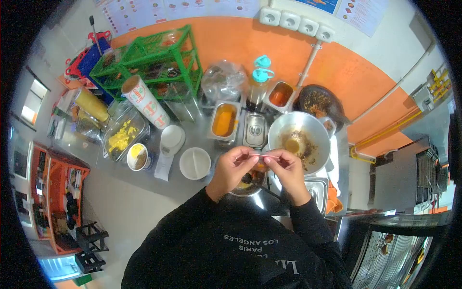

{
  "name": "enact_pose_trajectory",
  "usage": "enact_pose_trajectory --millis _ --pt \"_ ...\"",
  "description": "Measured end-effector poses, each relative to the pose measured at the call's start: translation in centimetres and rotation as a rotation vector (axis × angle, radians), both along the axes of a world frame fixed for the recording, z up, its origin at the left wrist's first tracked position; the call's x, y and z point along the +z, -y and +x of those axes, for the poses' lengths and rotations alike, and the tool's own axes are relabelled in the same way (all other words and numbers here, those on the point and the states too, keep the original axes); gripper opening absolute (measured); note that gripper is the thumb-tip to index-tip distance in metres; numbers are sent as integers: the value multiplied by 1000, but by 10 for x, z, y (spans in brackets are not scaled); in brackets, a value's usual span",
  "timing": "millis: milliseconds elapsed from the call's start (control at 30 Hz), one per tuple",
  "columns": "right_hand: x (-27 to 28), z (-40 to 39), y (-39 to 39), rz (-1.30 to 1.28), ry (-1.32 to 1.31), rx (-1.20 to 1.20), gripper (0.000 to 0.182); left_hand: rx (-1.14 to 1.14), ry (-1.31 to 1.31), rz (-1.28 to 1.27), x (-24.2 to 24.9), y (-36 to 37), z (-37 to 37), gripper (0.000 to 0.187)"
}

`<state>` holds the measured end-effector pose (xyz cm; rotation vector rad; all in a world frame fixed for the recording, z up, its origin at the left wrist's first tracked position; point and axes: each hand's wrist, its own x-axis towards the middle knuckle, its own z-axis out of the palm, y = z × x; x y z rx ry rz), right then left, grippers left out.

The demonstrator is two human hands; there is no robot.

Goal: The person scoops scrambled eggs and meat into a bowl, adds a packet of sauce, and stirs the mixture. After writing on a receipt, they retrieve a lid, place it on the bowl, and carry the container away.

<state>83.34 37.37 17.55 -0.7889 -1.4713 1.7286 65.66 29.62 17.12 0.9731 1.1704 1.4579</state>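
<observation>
My left hand (235,169) and my right hand (288,174) meet in front of my chest, thumbs and fingers pinching the two ends of a small clear plastic bag's pinkish top edge (263,154). Most of the bag below that edge is hard to make out. Under my hands is a round metal bowl (246,193) with dark and yellowish contents, partly hidden by my left hand. Just beyond my right hand stands a large metal pot (323,161) with brown residue and a small round cup-like thing inside.
A steel tray of orange liquid (224,120), a lidded steel container (255,129) and a teal-capped bottle (258,86) stand behind. To the left are a white bowl (195,164), a kitchen scale (172,139), a tub of yellow pieces (122,137) and a green rack (159,60).
</observation>
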Motion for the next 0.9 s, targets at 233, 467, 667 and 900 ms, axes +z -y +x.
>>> enact_pose_trajectory --millis 233,467,667,900 --pt "7 -8 -1 62 16 -89 9 -24 36 29 18 -11 8 12" --pt "8 -11 -1 164 -21 -147 6 -7 37 112 14 -18 9 9" --pt "10 -7 0 50 -53 -122 5 80 -192 224 6 -14 0 9" --pt "3 -13 -4 -13 -152 -117 6 146 -87 142 15 0 -11 10"
